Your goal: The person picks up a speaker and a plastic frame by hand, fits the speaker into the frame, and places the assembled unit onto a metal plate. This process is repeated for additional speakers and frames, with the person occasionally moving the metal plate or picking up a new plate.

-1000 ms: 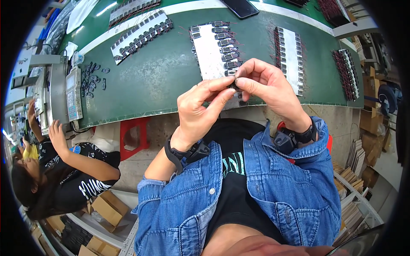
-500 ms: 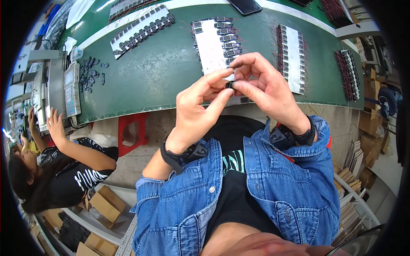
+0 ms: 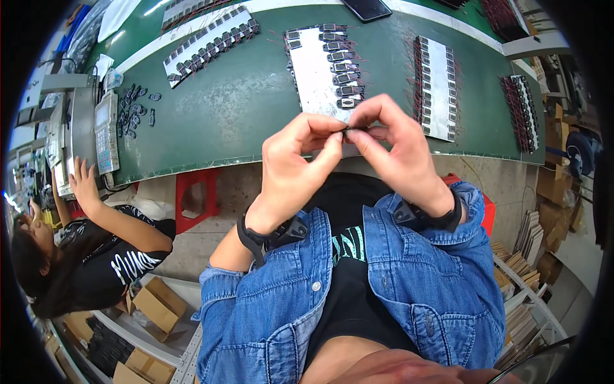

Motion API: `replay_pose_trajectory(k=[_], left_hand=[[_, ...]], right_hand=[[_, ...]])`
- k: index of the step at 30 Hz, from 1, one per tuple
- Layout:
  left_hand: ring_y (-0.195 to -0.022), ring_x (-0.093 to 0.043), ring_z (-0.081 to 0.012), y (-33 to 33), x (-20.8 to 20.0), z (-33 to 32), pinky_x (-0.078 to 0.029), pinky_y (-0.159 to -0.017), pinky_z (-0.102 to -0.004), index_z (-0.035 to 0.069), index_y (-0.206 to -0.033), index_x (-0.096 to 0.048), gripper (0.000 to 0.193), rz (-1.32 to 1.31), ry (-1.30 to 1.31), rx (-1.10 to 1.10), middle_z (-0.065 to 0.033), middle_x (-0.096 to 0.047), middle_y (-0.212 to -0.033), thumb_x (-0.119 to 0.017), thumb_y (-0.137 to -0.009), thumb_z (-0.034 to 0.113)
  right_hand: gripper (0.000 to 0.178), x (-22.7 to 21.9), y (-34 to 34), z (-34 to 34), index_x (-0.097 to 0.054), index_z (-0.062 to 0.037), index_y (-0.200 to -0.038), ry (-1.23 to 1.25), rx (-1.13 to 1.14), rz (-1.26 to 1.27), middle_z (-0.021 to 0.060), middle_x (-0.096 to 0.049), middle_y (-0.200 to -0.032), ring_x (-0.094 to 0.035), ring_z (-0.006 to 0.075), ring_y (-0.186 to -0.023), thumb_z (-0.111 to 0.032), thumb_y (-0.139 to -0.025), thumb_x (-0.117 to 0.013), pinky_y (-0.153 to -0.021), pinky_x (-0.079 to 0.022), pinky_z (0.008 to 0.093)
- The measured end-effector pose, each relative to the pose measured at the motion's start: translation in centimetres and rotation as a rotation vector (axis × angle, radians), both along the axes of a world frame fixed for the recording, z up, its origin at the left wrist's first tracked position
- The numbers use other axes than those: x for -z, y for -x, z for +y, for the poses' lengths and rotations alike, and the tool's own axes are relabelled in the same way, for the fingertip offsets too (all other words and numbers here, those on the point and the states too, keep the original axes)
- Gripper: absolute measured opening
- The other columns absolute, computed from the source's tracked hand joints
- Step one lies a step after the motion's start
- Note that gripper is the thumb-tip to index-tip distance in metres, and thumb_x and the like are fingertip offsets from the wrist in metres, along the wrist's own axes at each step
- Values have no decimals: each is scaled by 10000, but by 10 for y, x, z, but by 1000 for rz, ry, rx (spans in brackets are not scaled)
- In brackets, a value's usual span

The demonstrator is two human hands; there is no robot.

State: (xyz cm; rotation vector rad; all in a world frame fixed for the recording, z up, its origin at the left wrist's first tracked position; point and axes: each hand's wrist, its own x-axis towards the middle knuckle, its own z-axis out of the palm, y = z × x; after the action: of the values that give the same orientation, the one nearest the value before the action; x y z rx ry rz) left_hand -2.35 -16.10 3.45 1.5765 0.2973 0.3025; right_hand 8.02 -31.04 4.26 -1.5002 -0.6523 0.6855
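Observation:
My left hand [image 3: 297, 153] and my right hand [image 3: 400, 144] meet above the near edge of the green table, their fingertips pinched together. Between them is a small black part [image 3: 346, 131], mostly hidden by the fingers, so its shape is hard to make out. Just beyond my hands lies a white board [image 3: 316, 73] with small black speaker-like modules [image 3: 346, 79] along its right side, thin red wires sticking out from them. My thumbs and index fingers hold the part from both sides.
Similar loaded boards lie at the upper left [image 3: 208, 45], to the right [image 3: 438, 89] and far right [image 3: 524, 112]. Loose black parts [image 3: 134, 110] are scattered beside a grey keypad device [image 3: 105, 134]. A phone [image 3: 368, 9] lies at the back. A co-worker [image 3: 96, 243] sits at left, near a red stool [image 3: 197, 198].
My right hand has come down slightly and its raised index finger has closed in toward the left fingertips. The black part is now more covered.

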Motion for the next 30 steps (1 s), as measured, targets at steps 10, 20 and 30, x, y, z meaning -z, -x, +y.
replay_pose_trajectory(k=[10, 20, 30], left_hand=[[-901, -685, -112, -2, -12, 23, -539, -799, -235, -16, -1055, -657, 158, -29, 32, -164, -52, -717, -984, -673, -899, -5], [-862, -618, -61, -8, 12, 14, -494, -790, -219, -4, -1061, -668, 151, 46, 51, -130, -12, -693, -984, -668, -917, 41], [-872, -606, -196, -14, 14, -3, -487, -794, -338, 26, -1005, -682, 174, 7, -550, -87, -49, -678, -901, -715, -836, 53]], right_hand=[[335, 6, -13, -22, -662, -20, -1113, 138, 140, -713, 113, -613, -985, -628, 244, -849, 60, -789, -695, -763, -516, 325], [234, 13, -4, -11, -667, -16, -981, 292, 139, -963, 97, -623, -933, -605, 282, -838, -29, -763, -750, -729, -504, 381], [145, 2, -22, -47, -638, -12, -1011, 173, 499, -409, 19, -630, -963, -581, 112, -923, -9, -882, -704, -827, -460, 250]])
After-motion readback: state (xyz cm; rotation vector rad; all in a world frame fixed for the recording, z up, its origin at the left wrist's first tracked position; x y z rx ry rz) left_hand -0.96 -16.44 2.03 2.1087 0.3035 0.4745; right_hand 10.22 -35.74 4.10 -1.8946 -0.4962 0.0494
